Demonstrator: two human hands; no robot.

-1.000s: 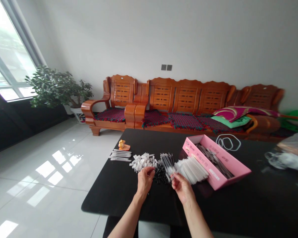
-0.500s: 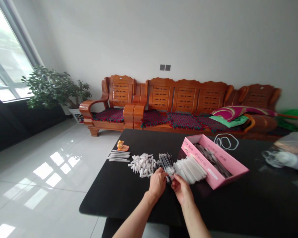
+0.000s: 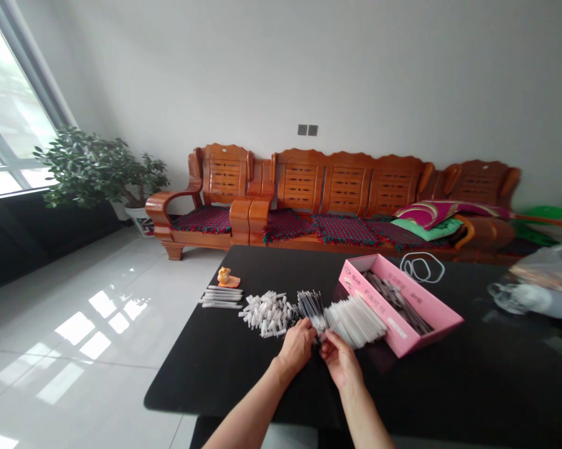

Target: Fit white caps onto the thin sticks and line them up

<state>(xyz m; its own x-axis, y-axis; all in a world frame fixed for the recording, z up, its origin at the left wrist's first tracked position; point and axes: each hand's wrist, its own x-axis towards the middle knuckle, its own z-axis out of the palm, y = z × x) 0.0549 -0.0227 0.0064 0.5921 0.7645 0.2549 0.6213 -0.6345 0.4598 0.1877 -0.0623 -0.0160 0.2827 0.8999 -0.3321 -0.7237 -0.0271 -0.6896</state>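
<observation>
My left hand [image 3: 298, 343] and my right hand [image 3: 338, 358] meet at the near side of the piles, fingers pinched close together. Whatever small piece lies between the fingertips is too hidden to name. Just beyond them is a bundle of thin dark pen refills [image 3: 310, 304] with pale ends. Left of the refills lies a heap of short white pen caps [image 3: 267, 313]. A row of translucent white pen barrels [image 3: 358, 320] is stacked to the right, close to my right hand.
A pink box [image 3: 405, 319] holding many dark grey pens stands right of the barrels. Several pale pens [image 3: 221, 297] and a small yellow figurine [image 3: 224, 275] are on the black table's [image 3: 206, 374] left. White cord [image 3: 421, 267] and a plastic bag [image 3: 549, 268] lie rightward.
The view has shifted slightly. Both hands stay at almost the same spot in front of the refills, fingers still pinched, with only small finger movement.
</observation>
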